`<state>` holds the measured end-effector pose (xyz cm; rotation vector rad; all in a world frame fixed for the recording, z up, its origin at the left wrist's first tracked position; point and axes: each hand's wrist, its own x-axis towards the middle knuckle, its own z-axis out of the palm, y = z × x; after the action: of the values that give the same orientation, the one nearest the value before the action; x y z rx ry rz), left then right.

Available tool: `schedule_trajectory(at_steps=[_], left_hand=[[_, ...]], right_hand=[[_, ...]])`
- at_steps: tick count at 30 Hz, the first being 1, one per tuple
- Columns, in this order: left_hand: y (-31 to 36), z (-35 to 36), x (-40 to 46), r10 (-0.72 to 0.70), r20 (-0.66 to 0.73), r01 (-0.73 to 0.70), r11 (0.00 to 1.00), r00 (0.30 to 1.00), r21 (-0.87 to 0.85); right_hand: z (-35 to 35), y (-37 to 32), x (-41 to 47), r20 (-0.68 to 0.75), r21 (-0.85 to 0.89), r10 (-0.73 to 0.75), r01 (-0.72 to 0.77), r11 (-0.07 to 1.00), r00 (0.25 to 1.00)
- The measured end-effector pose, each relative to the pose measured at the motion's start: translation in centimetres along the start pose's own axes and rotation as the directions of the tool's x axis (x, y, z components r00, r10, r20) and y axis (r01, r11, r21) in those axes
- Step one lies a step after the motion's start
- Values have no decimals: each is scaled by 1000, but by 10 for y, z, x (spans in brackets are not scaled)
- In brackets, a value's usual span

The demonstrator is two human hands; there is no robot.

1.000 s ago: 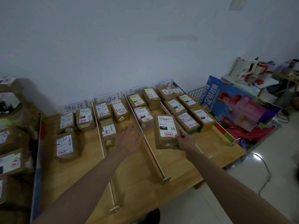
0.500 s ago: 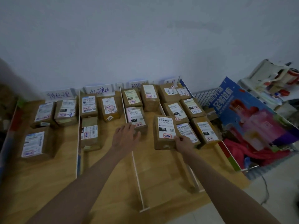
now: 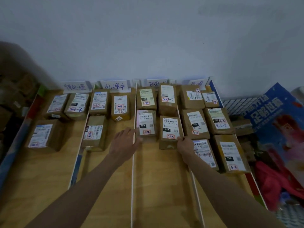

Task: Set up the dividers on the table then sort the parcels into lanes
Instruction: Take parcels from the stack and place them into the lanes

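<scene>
A wooden table [image 3: 161, 186] is split into lanes by thin white dividers [image 3: 133, 162]. Several brown cardboard parcels with white labels lie in every lane. My right hand [image 3: 185, 145] grips the near right corner of a parcel [image 3: 169, 129] standing in the third lane, just left of the right divider [image 3: 195, 186]. My left hand [image 3: 125, 142] hovers open, fingers spread, over the middle divider and touches the near left edge of another labelled parcel [image 3: 145, 123]. Handwritten paper lane signs [image 3: 74, 87] stand along the wall behind the parcels.
A blue printed board [image 3: 273, 116] leans at the table's right, with a wire rack [image 3: 236, 103] behind it and red cloth [image 3: 271, 183] below it. Blurred brown boxes [image 3: 14, 89] are stacked at the far left. The table's near half has bare wood.
My view has swung left and closer over the table. The parcel in my right hand has moved back toward the wall and now rests in the third lane; my left hand has shifted to the middle divider.
</scene>
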<state>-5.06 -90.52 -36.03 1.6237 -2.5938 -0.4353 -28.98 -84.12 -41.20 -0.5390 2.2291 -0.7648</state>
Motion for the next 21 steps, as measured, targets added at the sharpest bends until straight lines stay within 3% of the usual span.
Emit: schedule_trajectory(at_steps=[10, 15, 21], left_hand=[[1, 22, 2, -57, -61, 56, 998, 997, -19], [2, 28, -1, -87, -40, 87, 996, 995, -13], [3, 22, -13, -105, -29, 105, 994, 994, 0]], right_hand=[[21, -4, 41, 31, -3, -5, 5, 1000, 1000], [30, -5, 52, 0, -2, -18, 18, 1000, 1000], [20, -7, 48, 67, -67, -35, 40, 997, 997]])
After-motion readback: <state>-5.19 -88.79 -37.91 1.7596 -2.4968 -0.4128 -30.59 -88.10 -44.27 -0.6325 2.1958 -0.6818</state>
